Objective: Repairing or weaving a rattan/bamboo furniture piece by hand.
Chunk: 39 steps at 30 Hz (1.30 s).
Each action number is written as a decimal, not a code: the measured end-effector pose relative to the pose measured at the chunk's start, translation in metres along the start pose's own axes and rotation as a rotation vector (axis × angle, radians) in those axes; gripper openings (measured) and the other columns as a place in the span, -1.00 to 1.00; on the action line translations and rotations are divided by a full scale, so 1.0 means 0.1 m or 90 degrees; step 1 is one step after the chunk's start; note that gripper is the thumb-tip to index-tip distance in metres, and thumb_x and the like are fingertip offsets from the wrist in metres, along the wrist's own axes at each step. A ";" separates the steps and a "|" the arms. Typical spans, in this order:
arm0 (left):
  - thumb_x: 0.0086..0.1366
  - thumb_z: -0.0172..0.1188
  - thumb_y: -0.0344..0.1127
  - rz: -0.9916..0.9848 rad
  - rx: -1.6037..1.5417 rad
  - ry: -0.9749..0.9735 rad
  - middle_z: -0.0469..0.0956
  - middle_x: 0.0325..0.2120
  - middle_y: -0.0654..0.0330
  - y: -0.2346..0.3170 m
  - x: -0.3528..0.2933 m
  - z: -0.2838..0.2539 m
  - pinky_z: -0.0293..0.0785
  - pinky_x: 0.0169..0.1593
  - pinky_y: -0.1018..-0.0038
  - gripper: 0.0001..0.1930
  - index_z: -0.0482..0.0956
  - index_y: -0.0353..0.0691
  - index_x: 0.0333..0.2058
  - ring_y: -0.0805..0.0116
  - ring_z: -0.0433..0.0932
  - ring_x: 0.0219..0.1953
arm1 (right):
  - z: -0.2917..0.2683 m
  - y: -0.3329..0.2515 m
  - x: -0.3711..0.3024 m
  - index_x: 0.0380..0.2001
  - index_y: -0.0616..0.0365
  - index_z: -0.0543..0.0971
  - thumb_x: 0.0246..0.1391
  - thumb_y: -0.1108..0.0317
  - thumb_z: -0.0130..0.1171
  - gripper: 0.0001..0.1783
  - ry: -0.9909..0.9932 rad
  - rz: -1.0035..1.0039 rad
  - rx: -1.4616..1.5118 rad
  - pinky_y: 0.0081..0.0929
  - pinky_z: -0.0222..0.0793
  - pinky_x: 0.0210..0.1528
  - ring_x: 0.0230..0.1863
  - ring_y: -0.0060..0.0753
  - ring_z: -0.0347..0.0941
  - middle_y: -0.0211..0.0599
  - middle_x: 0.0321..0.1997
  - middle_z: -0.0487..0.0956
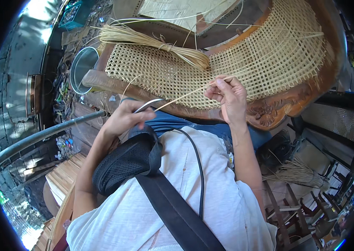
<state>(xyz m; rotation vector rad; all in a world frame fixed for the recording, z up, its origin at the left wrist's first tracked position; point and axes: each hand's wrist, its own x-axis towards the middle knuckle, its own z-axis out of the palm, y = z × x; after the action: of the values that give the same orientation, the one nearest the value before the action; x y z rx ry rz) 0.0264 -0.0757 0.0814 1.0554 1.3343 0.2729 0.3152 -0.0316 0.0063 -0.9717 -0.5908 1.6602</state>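
Observation:
A pale cane strand (183, 96) runs taut between my two hands, above the near edge of the woven cane panel (156, 69). My left hand (126, 118) is closed at its lower left end. A narrow curved strip (148, 104), bright with a darker edge, sticks out from those fingers; it resembles a blade, but I cannot tell for sure. My right hand (228, 94) pinches the strand's other end between thumb and fingers, just over the cane weave. On the panel lies a tied bundle of cane strands (156, 44).
The panel sits in a carved wooden frame (269, 113) across my lap. A metal bucket (83, 69) stands at the left, near a metal pipe (47, 140). At the right are another cane bundle (294, 171) and wooden furniture frames (290, 209). A black strap (172, 209) crosses my shirt.

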 end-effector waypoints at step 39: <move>0.31 0.16 -0.30 -0.102 -0.205 0.218 0.52 -0.48 0.32 -0.40 0.17 -0.06 0.32 -0.36 0.62 -0.81 0.56 -0.31 -0.23 0.60 0.42 -0.44 | 0.07 0.24 3.15 0.07 0.17 0.46 0.18 0.32 0.01 -0.61 -0.205 -0.222 -1.087 -0.18 0.41 0.00 0.00 0.12 0.52 0.09 -0.07 0.59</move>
<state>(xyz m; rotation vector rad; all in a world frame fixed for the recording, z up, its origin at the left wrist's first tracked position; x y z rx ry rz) 0.0102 -0.0823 0.0408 0.6442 1.6073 0.5462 0.2665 0.2604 -0.1043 -1.5364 -2.3997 0.6830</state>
